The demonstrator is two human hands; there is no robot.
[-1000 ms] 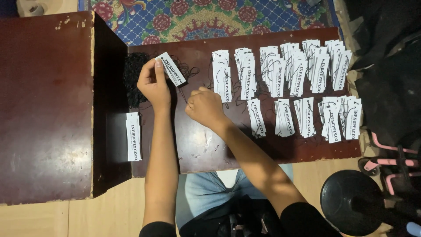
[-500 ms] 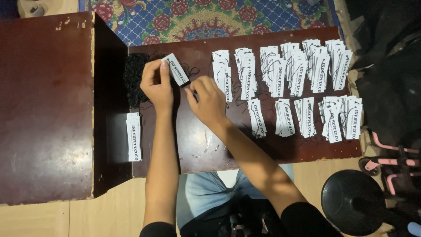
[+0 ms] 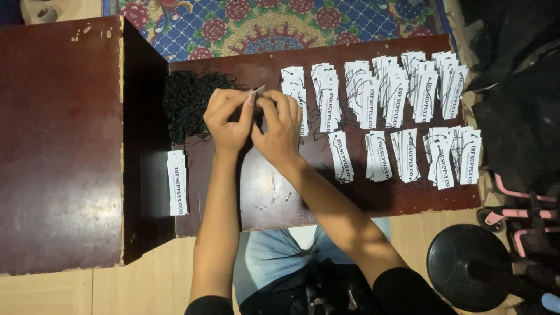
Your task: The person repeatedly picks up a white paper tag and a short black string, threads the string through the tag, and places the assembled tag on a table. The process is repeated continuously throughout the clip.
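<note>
1. The dark brown worktop (image 3: 280, 192) stood over a floral rug (image 3: 280, 23), beside a taller cabinet (image 3: 58, 146).
2. Rows of finished white tags (image 3: 402, 93) lay to the right, a black string pile (image 3: 186, 105) to the left.
3. Left hand (image 3: 228, 119) and right hand (image 3: 280, 128) met, fingers pinched shut on one small tag (image 3: 256, 91), seemingly mid-threading; the next move would call for fine finger control.

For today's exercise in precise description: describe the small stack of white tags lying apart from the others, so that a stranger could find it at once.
Start at the low dark brown table and go to its left end, beside the taller cabinet. Below the black string pile lies the lone tag stack. Unlike the rows of tags on the right, it sits alone, without strings.
</note>
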